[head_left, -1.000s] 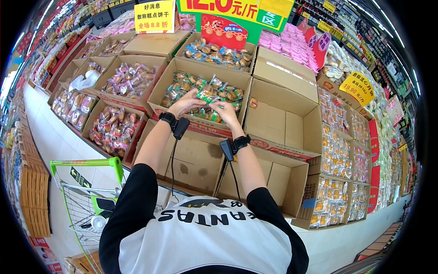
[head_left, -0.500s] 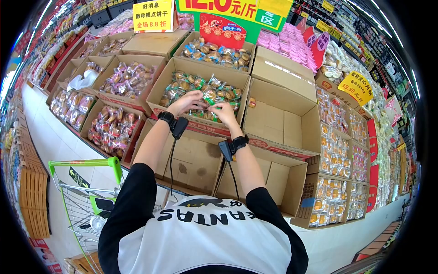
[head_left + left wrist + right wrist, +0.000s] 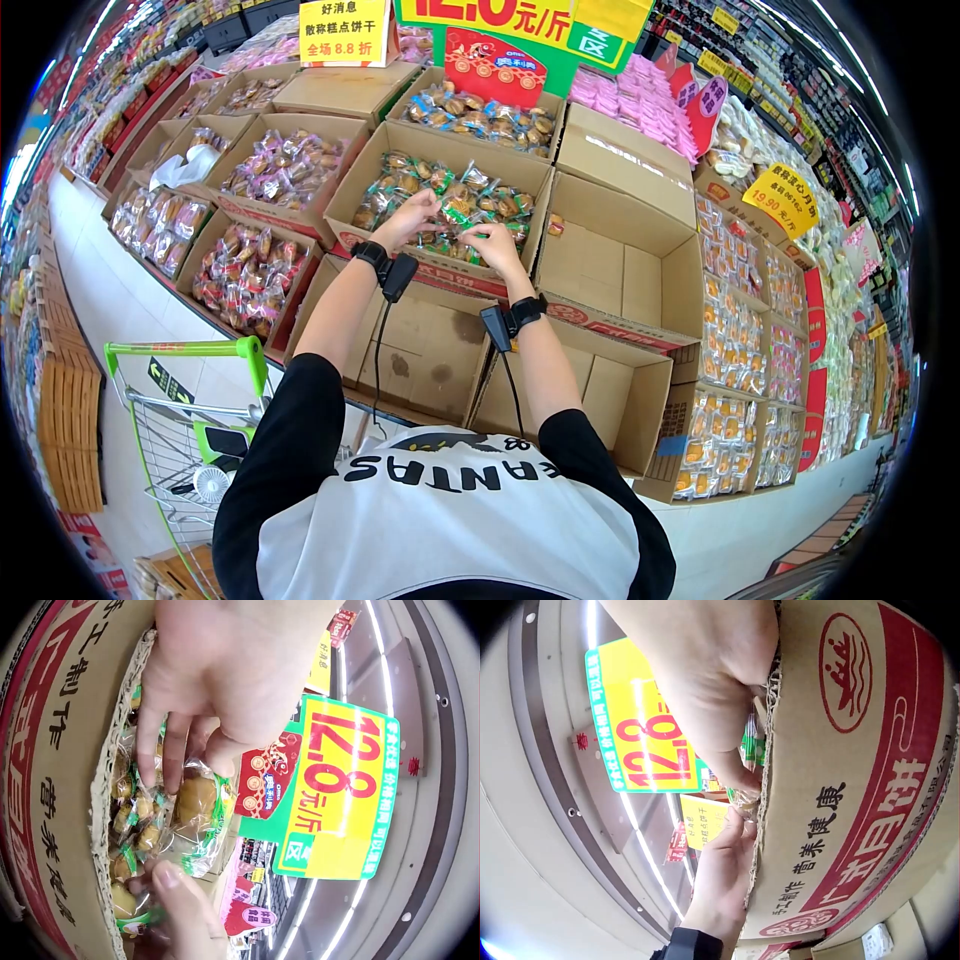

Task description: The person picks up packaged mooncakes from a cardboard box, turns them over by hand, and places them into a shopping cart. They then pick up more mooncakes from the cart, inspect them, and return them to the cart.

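Note:
In the head view, both hands are over a cardboard box of wrapped mooncakes (image 3: 395, 180). My left hand (image 3: 408, 222) pinches one wrapped mooncake (image 3: 196, 804), golden-brown in clear film with green print, between thumb and fingers at its upper end. Opposite it, my right hand (image 3: 492, 246) has thumb and forefinger drawn together at the packet's other end, pinching the wrapper. The left wrist view shows the right thumb (image 3: 171, 879) beside the film's lower edge, with more packets behind. In the right wrist view the box's front wall (image 3: 817, 787) hides most of the right fingers.
Nearer the body stand two low cardboard boxes, one with dark stains (image 3: 410, 355). A deep carton (image 3: 620, 255) holds a small packet to the right. Boxes of pink-wrapped (image 3: 283, 165) and red-wrapped pastries (image 3: 245, 280) lie left. A green-handled shopping cart (image 3: 185, 350) stands lower left.
The left fingertips have drawn slightly up and away from the right hand, leaving a wider gap between the hands. The right hand has hardly moved.

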`<action>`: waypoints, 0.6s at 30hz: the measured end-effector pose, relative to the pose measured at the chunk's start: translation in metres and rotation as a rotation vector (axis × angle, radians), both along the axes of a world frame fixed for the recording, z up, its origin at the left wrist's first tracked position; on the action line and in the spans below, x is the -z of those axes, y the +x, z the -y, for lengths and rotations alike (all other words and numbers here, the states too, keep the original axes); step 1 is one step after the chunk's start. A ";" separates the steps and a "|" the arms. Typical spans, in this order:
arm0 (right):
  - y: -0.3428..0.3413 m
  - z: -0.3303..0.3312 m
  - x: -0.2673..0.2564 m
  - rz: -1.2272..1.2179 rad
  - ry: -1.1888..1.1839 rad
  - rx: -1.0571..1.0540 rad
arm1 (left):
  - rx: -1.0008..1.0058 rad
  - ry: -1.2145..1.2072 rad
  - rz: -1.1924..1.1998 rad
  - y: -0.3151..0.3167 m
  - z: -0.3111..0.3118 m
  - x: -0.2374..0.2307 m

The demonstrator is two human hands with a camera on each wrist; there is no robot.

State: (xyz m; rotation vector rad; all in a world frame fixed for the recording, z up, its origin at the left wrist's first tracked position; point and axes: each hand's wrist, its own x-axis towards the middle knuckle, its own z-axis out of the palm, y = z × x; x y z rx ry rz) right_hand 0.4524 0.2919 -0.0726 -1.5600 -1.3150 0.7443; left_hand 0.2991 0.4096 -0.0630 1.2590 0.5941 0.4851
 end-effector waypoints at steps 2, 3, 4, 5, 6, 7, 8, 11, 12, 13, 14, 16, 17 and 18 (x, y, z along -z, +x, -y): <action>0.000 0.000 -0.001 -0.021 -0.017 -0.007 | -0.008 0.009 0.017 0.000 0.000 0.000; 0.001 -0.001 -0.001 -0.016 -0.023 0.000 | -0.021 0.014 0.040 0.000 0.001 -0.001; 0.001 -0.002 0.000 -0.011 -0.028 0.006 | -0.036 0.019 0.062 0.000 0.002 -0.001; 0.000 -0.003 0.000 -0.011 -0.028 0.004 | -0.038 0.019 0.061 0.000 0.003 -0.002; 0.000 -0.004 0.002 -0.027 -0.006 0.007 | -0.054 0.029 0.049 0.000 0.003 -0.003; 0.001 -0.005 0.004 -0.042 0.016 0.012 | -0.068 0.039 0.038 0.001 0.003 -0.004; 0.001 -0.005 0.006 -0.042 0.017 0.012 | -0.068 0.040 0.039 0.000 0.004 -0.004; 0.004 -0.005 0.010 -0.126 -0.001 0.007 | -0.100 -0.009 0.015 0.000 0.004 -0.005; 0.006 -0.006 0.012 -0.165 0.024 0.035 | -0.137 -0.061 0.059 -0.002 -0.001 -0.002; 0.007 -0.007 0.014 -0.204 0.049 0.061 | -0.174 -0.113 0.103 -0.002 -0.004 0.002; 0.009 -0.007 0.016 -0.204 0.048 0.063 | -0.173 -0.114 0.104 -0.001 -0.006 0.007; 0.008 -0.006 0.015 -0.314 -0.062 0.068 | -0.194 -0.068 -0.030 -0.001 -0.004 0.003; 0.009 -0.008 0.019 -0.314 -0.062 0.067 | -0.194 -0.068 -0.030 0.000 -0.002 0.001; 0.008 -0.011 0.021 -0.314 -0.067 0.036 | -0.189 -0.067 -0.055 0.002 0.002 -0.002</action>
